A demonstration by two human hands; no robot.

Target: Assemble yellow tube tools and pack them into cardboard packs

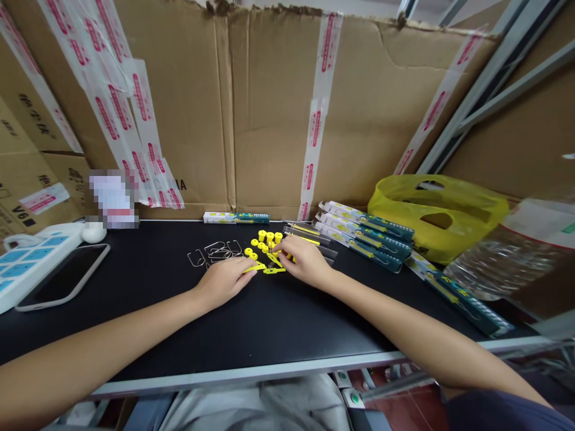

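My left hand [224, 280] is closed, its thumb and fingertips pinching a slim yellow plastic piece [255, 267]. To the right of it, my right hand [306, 258] has its fingers drawn together over the small yellow parts; what they hold is hidden. Between the hands lie flat yellow plastic strips [274, 271]. Just beyond are several small yellow round caps [263, 237]. Bent metal wire hooks [218, 251] lie in a loose heap beyond my left hand. Dark, flat strips with yellow lines [309, 230] lie partly behind my right hand.
Slim printed boxes [368, 236] are stacked at the right, with another box [236, 218] at the back. A yellow plastic bag [404, 224] and a clear plastic bottle [485, 263] stand beyond. At left are a phone [67, 278] and a power strip [40, 257]. Cardboard [269, 120] walls the back.
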